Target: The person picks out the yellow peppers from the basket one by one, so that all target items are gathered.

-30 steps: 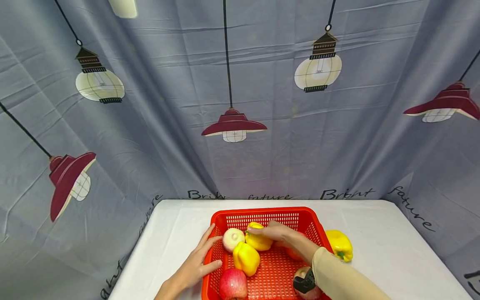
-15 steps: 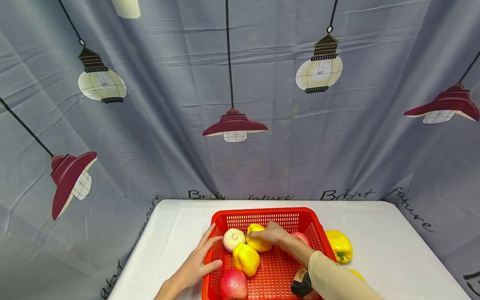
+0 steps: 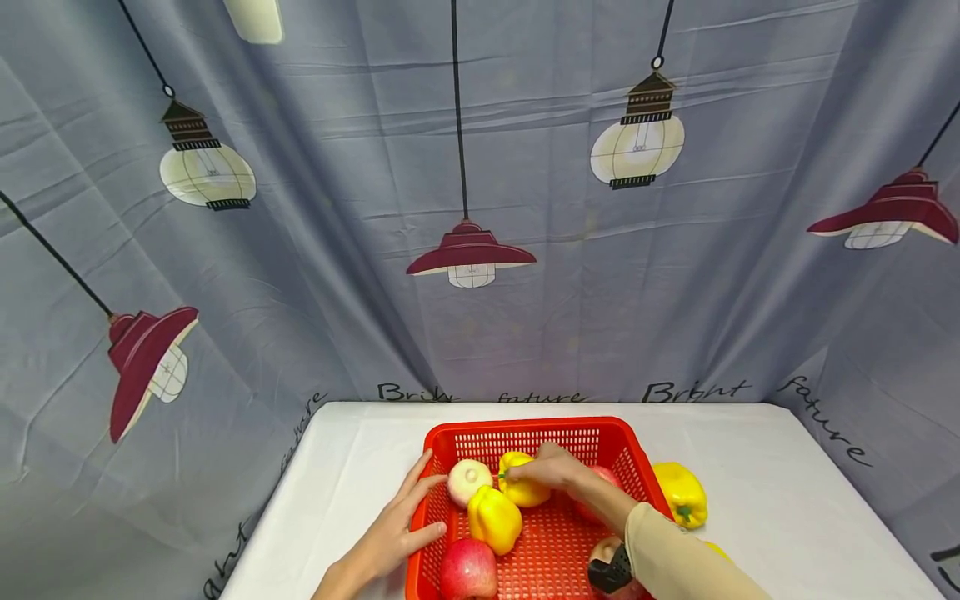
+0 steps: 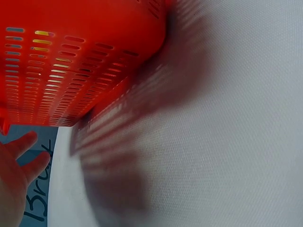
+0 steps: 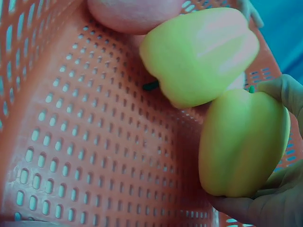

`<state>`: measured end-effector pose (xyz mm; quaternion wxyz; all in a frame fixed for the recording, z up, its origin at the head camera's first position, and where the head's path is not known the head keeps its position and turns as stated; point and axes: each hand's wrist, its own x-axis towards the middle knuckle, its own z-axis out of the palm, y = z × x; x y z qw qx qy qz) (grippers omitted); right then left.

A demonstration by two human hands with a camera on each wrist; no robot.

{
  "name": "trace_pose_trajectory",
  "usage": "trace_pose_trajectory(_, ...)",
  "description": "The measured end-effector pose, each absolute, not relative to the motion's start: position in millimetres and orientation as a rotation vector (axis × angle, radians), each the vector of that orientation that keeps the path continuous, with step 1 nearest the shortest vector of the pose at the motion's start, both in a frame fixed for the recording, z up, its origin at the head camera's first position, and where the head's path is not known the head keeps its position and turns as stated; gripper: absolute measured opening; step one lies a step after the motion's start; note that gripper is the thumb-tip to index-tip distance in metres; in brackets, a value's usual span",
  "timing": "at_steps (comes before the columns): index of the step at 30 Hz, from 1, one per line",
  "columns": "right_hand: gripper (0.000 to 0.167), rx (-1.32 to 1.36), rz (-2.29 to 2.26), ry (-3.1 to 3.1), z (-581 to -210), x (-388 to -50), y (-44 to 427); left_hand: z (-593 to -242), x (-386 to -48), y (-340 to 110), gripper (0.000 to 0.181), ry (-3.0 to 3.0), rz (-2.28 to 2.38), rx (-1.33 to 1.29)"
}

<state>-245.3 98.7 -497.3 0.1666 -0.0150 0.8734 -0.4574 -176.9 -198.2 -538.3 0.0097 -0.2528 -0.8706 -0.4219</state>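
A person's right hand (image 3: 553, 468) grips a yellow bell pepper (image 3: 527, 493) between thumb and fingers inside a red plastic basket (image 3: 551, 542), just beside a second yellow pepper (image 3: 495, 520). The left hand (image 3: 392, 527), fingers spread, is at the basket's left rim.

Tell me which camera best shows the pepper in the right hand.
The right wrist view: the yellow pepper looms large, gripped by the right hand. The head view shows it smaller, partly covered by that hand. Left wrist: only unidentifiable yellow shows through the red basket.
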Motion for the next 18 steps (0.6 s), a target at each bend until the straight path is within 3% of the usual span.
trace_pose_trajectory(12,0.03,-0.124,-1.32,2.453,-481.0,-245.1,112.3,-538.7,-177.0,-195.9,0.058,-2.711,-1.353,-0.78)
trace_pose_trajectory(18,0.038,-0.142,-1.371,2.371,-469.3,-247.7,124.8,-538.7,-176.8,-196.4,0.058,-2.714,-1.35,-0.78)
